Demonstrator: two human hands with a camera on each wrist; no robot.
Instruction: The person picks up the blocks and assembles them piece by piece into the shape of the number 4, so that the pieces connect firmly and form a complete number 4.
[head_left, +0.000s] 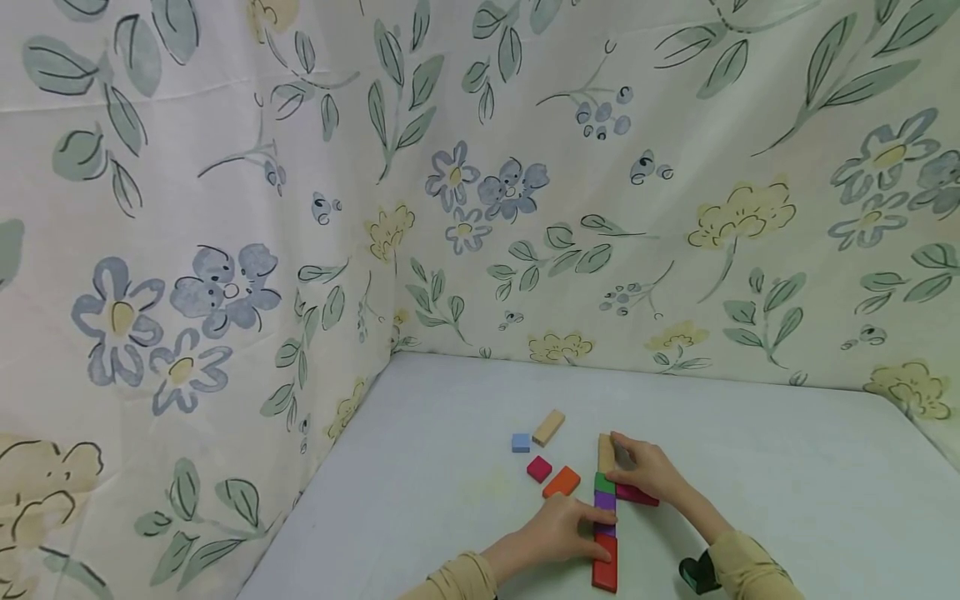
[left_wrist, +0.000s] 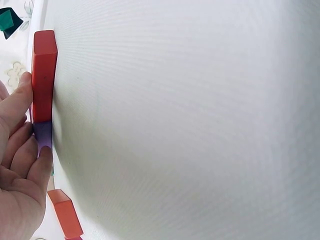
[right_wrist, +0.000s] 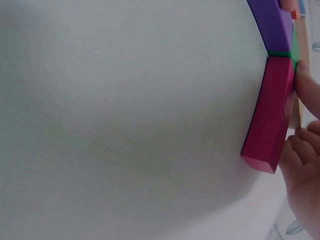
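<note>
In the head view, a tan block (head_left: 606, 452), a green block (head_left: 604, 482), a purple block (head_left: 604, 502) and a red block (head_left: 605, 575) lie end to end in a line. My left hand (head_left: 551, 532) grips the purple block from the left, one fingertip over its right side and another finger at the red block. At the far end, my right hand (head_left: 651, 468) holds the tan block, its thumb beside the green one. A magenta block (right_wrist: 270, 110) juts out to the right from the green block, under the right hand.
Left of the line lie an orange block (head_left: 562, 482), a small crimson block (head_left: 539, 469), a light blue block (head_left: 521, 442) and another tan block (head_left: 549, 427). The white table (head_left: 420, 467) meets a floral cloth (head_left: 480, 275) behind and at the left.
</note>
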